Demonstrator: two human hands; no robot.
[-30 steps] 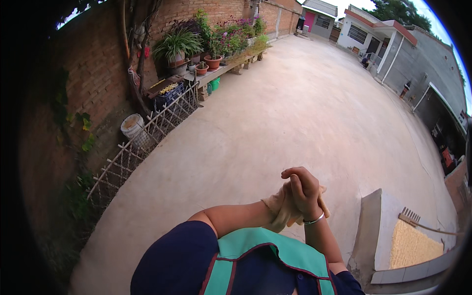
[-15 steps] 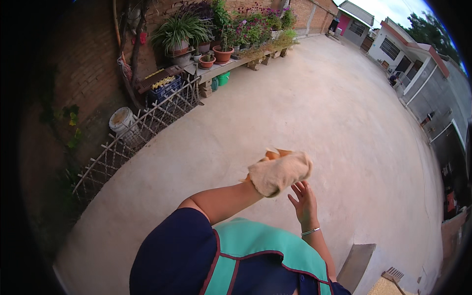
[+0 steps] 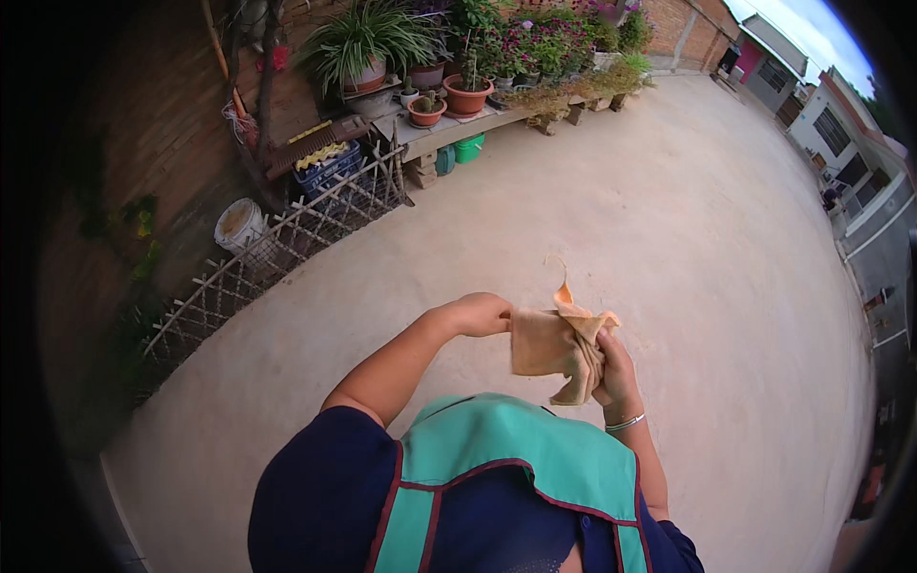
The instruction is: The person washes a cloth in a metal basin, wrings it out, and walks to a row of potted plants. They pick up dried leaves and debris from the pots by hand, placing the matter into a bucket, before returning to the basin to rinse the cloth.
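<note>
A tan cloth [image 3: 544, 342] with orange showing in its upper folds is held in front of my green apron. Its left part hangs flat, while the right part is bunched up. My left hand [image 3: 482, 313] pinches the cloth's upper left corner, the fingertips partly hidden. Around the bunched right side, my right hand [image 3: 616, 371] is closed, the thumb on top. A silver bracelet [image 3: 626, 422] circles my right wrist. From the cloth's orange tip a thin strand sticks up.
Pale concrete ground [image 3: 458, 248] lies below. At the left stand a lattice fence [image 3: 277, 250], a white bucket [image 3: 239, 224] and a blue crate [image 3: 328, 172]. Potted plants [image 3: 468, 94] line a low ledge [image 3: 430, 138] by the brick wall, a green bucket [image 3: 469, 148] beneath it. Buildings [image 3: 841, 143] stand far right.
The cloth earlier covered my left hand, with my right hand open beside it. Now my left hand is bare at its left corner, and my right hand has gripped the other side.
</note>
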